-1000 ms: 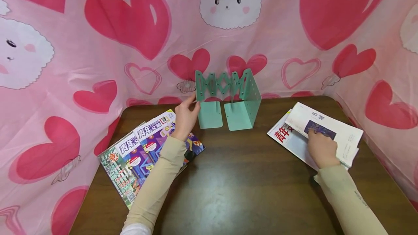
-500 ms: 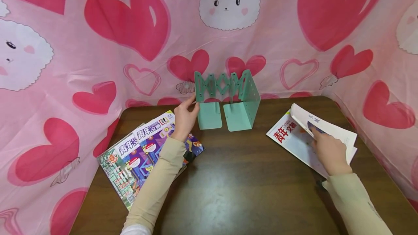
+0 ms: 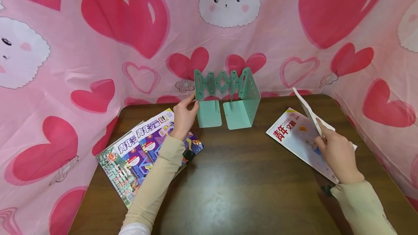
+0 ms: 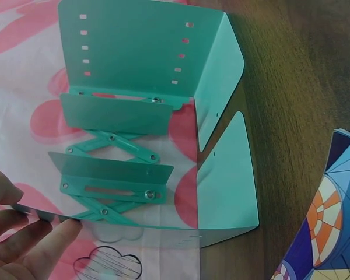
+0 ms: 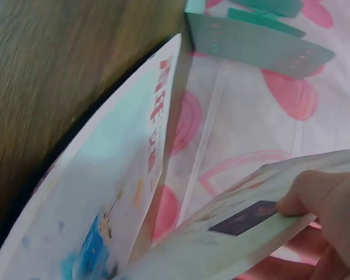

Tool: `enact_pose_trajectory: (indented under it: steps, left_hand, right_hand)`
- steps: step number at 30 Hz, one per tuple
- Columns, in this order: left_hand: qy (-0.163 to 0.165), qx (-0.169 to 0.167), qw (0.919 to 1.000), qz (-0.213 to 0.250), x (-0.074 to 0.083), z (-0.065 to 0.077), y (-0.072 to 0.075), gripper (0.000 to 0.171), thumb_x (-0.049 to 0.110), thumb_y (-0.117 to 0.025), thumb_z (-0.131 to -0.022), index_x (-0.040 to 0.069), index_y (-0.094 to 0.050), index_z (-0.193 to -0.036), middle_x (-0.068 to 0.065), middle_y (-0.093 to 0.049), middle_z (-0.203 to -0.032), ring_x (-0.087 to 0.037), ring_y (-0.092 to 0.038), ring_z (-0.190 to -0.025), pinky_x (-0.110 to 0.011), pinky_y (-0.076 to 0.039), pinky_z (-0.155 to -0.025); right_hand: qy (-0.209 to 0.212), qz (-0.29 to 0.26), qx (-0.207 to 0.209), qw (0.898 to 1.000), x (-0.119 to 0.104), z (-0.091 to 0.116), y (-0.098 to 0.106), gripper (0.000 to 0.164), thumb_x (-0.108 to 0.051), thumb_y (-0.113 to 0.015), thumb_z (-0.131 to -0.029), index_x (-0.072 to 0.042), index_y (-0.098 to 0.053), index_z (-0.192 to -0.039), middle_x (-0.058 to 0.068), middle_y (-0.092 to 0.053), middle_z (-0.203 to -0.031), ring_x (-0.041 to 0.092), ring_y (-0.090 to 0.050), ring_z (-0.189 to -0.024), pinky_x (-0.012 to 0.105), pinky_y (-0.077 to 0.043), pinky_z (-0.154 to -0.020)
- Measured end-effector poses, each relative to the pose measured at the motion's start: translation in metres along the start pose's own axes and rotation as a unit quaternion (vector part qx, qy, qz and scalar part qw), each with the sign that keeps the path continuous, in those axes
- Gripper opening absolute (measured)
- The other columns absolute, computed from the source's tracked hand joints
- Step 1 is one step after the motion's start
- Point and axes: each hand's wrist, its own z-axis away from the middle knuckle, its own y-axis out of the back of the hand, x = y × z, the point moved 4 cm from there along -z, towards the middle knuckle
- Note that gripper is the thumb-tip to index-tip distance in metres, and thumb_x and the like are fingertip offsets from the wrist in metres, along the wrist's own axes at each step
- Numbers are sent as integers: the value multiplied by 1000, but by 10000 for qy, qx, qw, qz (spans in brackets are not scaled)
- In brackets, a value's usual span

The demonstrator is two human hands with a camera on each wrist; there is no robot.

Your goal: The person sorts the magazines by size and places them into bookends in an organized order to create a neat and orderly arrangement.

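A green metal expandable bookend [image 3: 242,113] stands at the back of the table, its two side plates joined by a folding lattice. My left hand [image 3: 184,119] pinches the upper edge of its left side plate [image 4: 163,233], thumb on one face and fingers on the other. On the right, my right hand [image 3: 339,153] grips a white-covered magazine [image 3: 308,110] by its edge, with the thumb on the cover near a dark picture [image 5: 245,218]. That magazine is tilted up steeply over another magazine [image 3: 294,133] with red lettering, which lies on the table.
Several colourful magazines [image 3: 130,162] lie overlapping on the table's left side, partly under my left forearm. The brown wooden table [image 3: 235,177] stretches between the two groups. Pink heart-patterned cloth [image 3: 274,28] hangs close behind the bookend and along both sides.
My right hand has raised the white-covered magazine from lying nearly flat to standing on a steep tilt, uncovering most of the magazine beneath. My left hand stays at the bookend.
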Motion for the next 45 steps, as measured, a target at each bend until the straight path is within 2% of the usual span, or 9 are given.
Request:
enact_pose_trajectory:
  steps: [4,7,10,13,15,25,35,40,45]
  left_hand:
    - [31,-16,10000,31,0,-1,1,41,12,-68,-99,11,-67,-140,-15,-72,-129,-28,-68,-120,-45,-55,-99]
    - [52,-28,10000,19,0,-1,1,41,12,-68,-99,11,-67,-140,-13,-71,-131,-27,-67,-123,-44,-54,-100]
    - [35,-11,10000,-35,0,-1,1,41,13,-68,-99,11,-67,-140,-13,-71,-132,-27,-66,-124,-44,-53,-103]
    - [-8,34,9999,-95,0,-1,-1,40,12,-69,-98,10,-68,-138,-13,-72,-130,-28,-66,-124,-44,-52,-104]
    - [-19,61,9999,-111,0,0,-1,40,11,-69,-98,10,-69,-137,-14,-73,-128,-28,-66,-124,-45,-52,-104]
    - [48,57,9999,-87,-4,1,-1,41,13,-69,-98,10,-68,-139,-13,-72,-130,-27,-66,-125,-44,-53,-103]
    - [56,49,9999,-122,-3,2,-1,40,13,-69,-99,12,-68,-139,-13,-72,-129,-27,-68,-121,-44,-56,-92]
    - [16,66,9999,-95,-2,0,-1,40,13,-69,-98,11,-68,-138,-13,-72,-129,-26,-67,-122,-43,-55,-96]
    - [-49,115,9999,-102,-1,0,0,39,12,-69,-98,10,-69,-137,-13,-73,-128,-27,-67,-123,-43,-53,-102]
  right_hand:
    - [22,-387,371,9986,-4,0,3,48,0,-63,-88,-2,-66,-136,20,-68,-75,35,-55,-58,51,-41,-50]
    - [-34,-629,588,9963,-7,1,4,42,-1,-64,-89,-2,-70,-131,28,-74,-95,41,-65,-70,47,-46,-59]
    - [-170,-875,833,9925,-11,1,5,33,-1,-65,-88,-2,-74,-120,28,-74,-103,8,-70,-76,25,-47,-63]
    - [-268,-1137,1067,9874,-16,2,7,26,-1,-64,-88,-1,-75,-112,26,-76,-97,-26,-49,-78,6,-37,-63]
    - [-305,-1364,1157,9834,-21,3,8,23,-1,-65,-89,0,-76,-109,27,-75,-94,-34,-40,-79,2,-35,-64]
    - [-318,-1873,1178,9747,-50,5,11,19,1,-66,-90,2,-76,-106,27,-75,-101,-31,-47,-81,0,-39,-71]
    - [34,-2074,1237,9704,-79,11,21,14,1,-68,-85,2,-77,-96,26,-75,-85,-29,-51,-80,2,-40,-62]
    - [167,-2246,1152,9675,-91,14,26,19,5,-69,-85,3,-77,-102,27,-75,-91,-28,-53,-83,1,-43,-63]
    - [240,-2404,876,9664,-99,16,28,27,9,-72,-84,6,-75,-111,32,-73,-102,-29,-52,-87,1,-45,-65]
